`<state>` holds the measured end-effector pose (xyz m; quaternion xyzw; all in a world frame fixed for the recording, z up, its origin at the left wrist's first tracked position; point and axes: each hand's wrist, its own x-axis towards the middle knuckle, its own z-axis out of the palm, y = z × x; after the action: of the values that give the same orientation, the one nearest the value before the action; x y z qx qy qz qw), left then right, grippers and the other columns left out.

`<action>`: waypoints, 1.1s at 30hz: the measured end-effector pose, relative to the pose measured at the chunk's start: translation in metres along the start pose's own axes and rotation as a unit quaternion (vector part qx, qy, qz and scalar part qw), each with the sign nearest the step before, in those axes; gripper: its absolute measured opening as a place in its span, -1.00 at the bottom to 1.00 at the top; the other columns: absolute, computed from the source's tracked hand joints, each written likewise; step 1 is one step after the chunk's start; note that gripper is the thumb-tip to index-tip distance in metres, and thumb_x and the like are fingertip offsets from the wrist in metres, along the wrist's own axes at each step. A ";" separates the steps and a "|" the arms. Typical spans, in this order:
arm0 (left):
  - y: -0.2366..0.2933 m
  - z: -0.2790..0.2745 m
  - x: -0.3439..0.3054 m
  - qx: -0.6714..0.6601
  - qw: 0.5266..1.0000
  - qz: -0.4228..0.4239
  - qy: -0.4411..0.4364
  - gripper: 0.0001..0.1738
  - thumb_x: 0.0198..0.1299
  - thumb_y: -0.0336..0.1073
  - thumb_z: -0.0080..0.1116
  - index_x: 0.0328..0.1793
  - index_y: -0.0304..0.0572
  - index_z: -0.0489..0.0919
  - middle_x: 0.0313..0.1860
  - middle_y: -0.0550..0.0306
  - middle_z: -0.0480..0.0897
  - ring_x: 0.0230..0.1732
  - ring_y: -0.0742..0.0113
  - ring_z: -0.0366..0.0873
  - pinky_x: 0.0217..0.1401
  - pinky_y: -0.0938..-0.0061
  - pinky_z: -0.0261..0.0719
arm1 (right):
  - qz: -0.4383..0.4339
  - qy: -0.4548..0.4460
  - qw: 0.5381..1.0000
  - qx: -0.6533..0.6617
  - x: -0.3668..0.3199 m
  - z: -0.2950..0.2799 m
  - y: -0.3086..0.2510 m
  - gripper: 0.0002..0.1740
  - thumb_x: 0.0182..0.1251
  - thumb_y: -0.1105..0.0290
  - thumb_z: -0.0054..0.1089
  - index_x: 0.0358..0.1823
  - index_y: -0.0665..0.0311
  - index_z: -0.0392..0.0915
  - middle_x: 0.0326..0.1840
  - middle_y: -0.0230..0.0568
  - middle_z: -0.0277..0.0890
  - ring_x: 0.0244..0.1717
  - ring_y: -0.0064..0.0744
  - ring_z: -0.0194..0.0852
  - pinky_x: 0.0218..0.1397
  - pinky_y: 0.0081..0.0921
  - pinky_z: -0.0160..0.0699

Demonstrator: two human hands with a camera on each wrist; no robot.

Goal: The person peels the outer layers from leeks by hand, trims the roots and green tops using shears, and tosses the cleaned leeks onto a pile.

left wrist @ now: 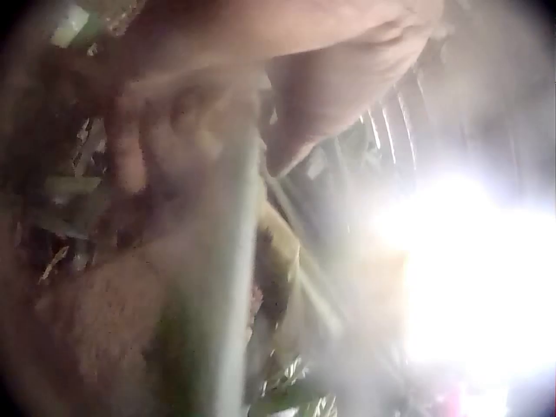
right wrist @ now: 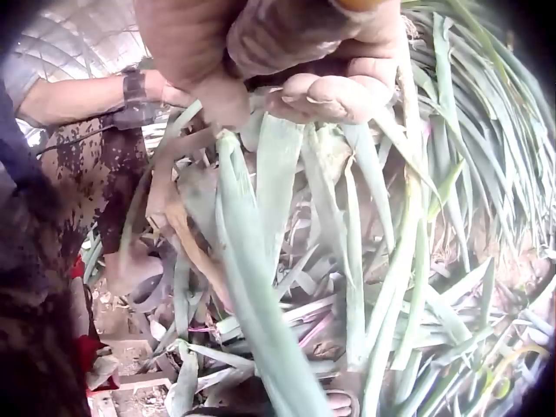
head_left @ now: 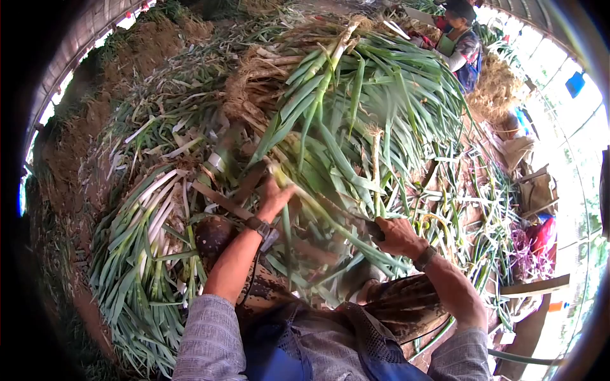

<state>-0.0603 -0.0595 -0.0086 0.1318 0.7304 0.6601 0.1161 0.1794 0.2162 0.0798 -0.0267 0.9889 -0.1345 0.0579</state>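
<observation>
My left hand [head_left: 274,195] grips a long green onion [head_left: 311,204] near its pale end, and its leaves slant down to the right. In the left wrist view the stalk [left wrist: 233,269] runs blurred below the fingers. My right hand [head_left: 400,236] is curled round the dark handle of a knife [head_left: 373,230], whose thin blade points up and left along the onion. The right wrist view shows the curled fingers [right wrist: 326,95] above hanging green leaves [right wrist: 261,287], with the knife mostly hidden. Just beyond both hands lies a big heap of untrimmed onions [head_left: 394,95], roots to the left.
A bundle of onions with white stems [head_left: 152,216] lies at my left. Loose trimmings [head_left: 464,209] cover the ground to the right. Another person [head_left: 460,44] sits at the far right. Pink twine [head_left: 527,254] and a wooden board [head_left: 534,286] are at the right edge.
</observation>
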 end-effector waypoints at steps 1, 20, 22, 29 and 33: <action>0.004 -0.003 0.011 0.202 0.952 0.159 0.163 -0.51 0.12 -0.33 0.38 0.14 -0.37 0.49 -0.18 0.13 0.60 -0.06 0.26 0.55 0.10 0.33 0.53 | 0.002 0.001 1.000 -0.004 0.001 0.001 0.002 -0.69 0.16 0.18 0.23 -0.19 0.23 0.50 -0.47 -0.01 0.56 -0.38 0.11 0.55 -0.30 -0.01 0.43; -0.032 0.004 0.029 -0.097 0.973 -0.168 0.125 -0.53 0.17 -0.09 0.32 0.02 -0.35 0.59 -0.05 0.12 0.64 -0.14 0.32 0.52 -0.05 0.35 0.49 | 0.000 -0.057 0.998 0.024 0.025 -0.012 -0.013 -0.71 0.14 0.21 0.24 -0.24 0.25 0.47 -0.50 0.01 0.54 -0.40 0.16 0.54 -0.31 0.01 0.41; -0.023 0.006 0.028 -0.163 0.965 -0.163 0.122 -0.56 0.19 -0.10 0.30 0.04 -0.32 0.59 -0.06 0.15 0.62 -0.13 0.34 0.51 -0.06 0.38 0.48 | -0.010 -0.057 0.997 0.042 0.028 -0.012 -0.015 -0.71 0.14 0.21 0.25 -0.25 0.25 0.47 -0.50 0.01 0.54 -0.40 0.16 0.54 -0.32 0.01 0.41; 0.008 0.027 0.003 -0.336 0.924 -0.174 -0.056 -0.72 0.29 -0.17 0.26 0.05 -0.08 0.60 -0.09 0.29 0.61 0.00 0.44 0.51 0.07 0.46 0.43 | -0.042 0.095 0.992 0.074 0.030 -0.021 -0.015 -0.72 0.13 0.26 0.27 -0.22 0.23 0.46 -0.54 -0.05 0.51 -0.47 0.12 0.52 -0.39 -0.03 0.39; 0.019 0.038 -0.009 -0.347 0.925 -0.125 -0.091 -0.73 0.27 -0.22 0.27 0.04 -0.09 0.58 -0.10 0.26 0.61 -0.02 0.42 0.52 0.04 0.48 0.43 | -0.042 0.086 0.994 0.048 0.030 -0.026 -0.019 -0.71 0.15 0.25 0.26 -0.19 0.24 0.46 -0.52 -0.05 0.53 -0.46 0.11 0.53 -0.41 -0.04 0.42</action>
<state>-0.0378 -0.0253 0.0064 0.0504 0.4524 0.8377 0.3018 0.1467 0.2030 0.1067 -0.0534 0.9806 -0.1859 -0.0316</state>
